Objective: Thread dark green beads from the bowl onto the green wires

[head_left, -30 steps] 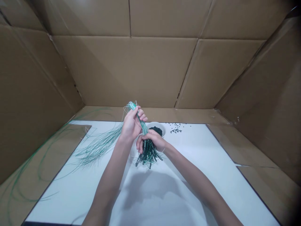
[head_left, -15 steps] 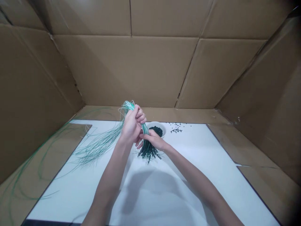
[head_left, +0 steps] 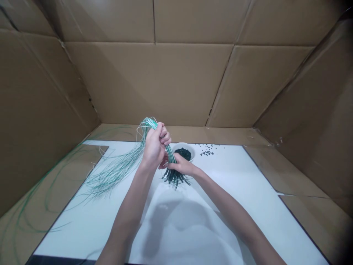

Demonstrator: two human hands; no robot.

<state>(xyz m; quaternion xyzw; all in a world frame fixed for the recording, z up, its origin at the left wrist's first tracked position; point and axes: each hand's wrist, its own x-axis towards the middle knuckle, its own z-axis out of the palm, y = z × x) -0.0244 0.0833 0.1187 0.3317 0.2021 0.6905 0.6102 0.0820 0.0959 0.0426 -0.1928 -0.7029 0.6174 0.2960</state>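
Note:
My left hand (head_left: 154, 146) is closed round a bundle of thin green wires (head_left: 121, 167), held up where the bundle bends over the fist. The loose wire ends fan down to the left onto the white sheet (head_left: 209, 206). Just below, my right hand (head_left: 180, 165) pinches the same bundle above its dark beaded ends (head_left: 175, 177), which hang splayed close to the sheet. A small white bowl of dark green beads (head_left: 184, 151) stands right behind my right hand.
Several loose dark beads (head_left: 207, 151) lie scattered to the right of the bowl. Cardboard walls (head_left: 176, 81) enclose the place on three sides. Stray green wires (head_left: 41, 191) curl over the cardboard floor at the left.
Both hands have drawn closer together and the left fist has tightened. The beaded ends have sunk lower towards the sheet, and the fanned wires shifted slightly left.

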